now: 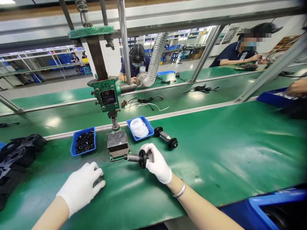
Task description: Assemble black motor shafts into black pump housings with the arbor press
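My right hand [158, 164], in a white glove, is closed on a grey metal shaft with a black disc [133, 157]. The bare shaft end points left, in front of the press's metal block [117, 140]. In my left hand [79, 188], also gloved, the fingers are wrapped round a small dark part [98, 180], mostly hidden by them. Beyond my right hand lies a second shaft with black ends [165, 136]. A blue tray of black rings [71, 150] stands left of the block. On its right is a blue tray of flat white rings [151, 128].
The press head [105, 95] stands over the block. Black molded housings [21, 153] are stacked at the left. A blue bin [254, 204] is at the lower right. Cables [144, 101] lie behind the metal rail. Co-workers sit beyond; another person's hand [297, 88] shows at the right.
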`<state>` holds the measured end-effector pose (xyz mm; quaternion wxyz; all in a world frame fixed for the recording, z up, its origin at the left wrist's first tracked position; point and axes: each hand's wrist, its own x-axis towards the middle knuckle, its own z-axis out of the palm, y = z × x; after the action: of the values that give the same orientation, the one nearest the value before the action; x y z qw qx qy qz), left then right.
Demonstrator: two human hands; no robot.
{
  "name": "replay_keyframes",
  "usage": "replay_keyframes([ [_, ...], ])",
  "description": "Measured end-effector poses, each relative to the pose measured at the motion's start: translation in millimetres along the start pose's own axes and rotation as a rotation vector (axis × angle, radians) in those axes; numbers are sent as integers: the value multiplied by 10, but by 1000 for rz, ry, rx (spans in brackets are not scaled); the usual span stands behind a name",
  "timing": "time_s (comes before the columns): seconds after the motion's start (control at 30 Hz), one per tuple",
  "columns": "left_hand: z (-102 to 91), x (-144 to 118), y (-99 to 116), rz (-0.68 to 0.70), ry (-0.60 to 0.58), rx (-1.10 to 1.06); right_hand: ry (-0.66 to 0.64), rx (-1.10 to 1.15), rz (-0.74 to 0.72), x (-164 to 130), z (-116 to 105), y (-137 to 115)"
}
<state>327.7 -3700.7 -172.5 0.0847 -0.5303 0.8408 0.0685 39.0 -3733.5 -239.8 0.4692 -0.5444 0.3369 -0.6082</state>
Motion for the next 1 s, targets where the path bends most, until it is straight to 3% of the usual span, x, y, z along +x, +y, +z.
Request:
replay_keyframes([
  [0.17,27,-1,44,-61,45,-43,-14,154,53,-32,18,-101],
  [0.43,25,34,62,-51,61,-8,-58,350,132,-108,120,-484],
  [0.53,50,6,43,-95,128,-78,-51,461,161,-163,153,-597],
  [0.6,88,-44,34,-166,243,-302,-43,486,157,-215,173,-641],
  [0.7,183,-121,83,-255,506,-918,-24,314,126,-319,216,-641],
  [0.77,266,-136,171,-219,668,-1349,-22,97,67,-400,269,-597],
  [0.83,345,-114,275,-141,766,-1637,-45,-59,-3,-479,344,-535],
  [0.9,402,-77,359,-80,805,-1751,-72,-115,-39,-541,427,-476],
  [1.0,426,-52,408,-16,812,-1721,-86,-138,-46,-587,518,-427],
])
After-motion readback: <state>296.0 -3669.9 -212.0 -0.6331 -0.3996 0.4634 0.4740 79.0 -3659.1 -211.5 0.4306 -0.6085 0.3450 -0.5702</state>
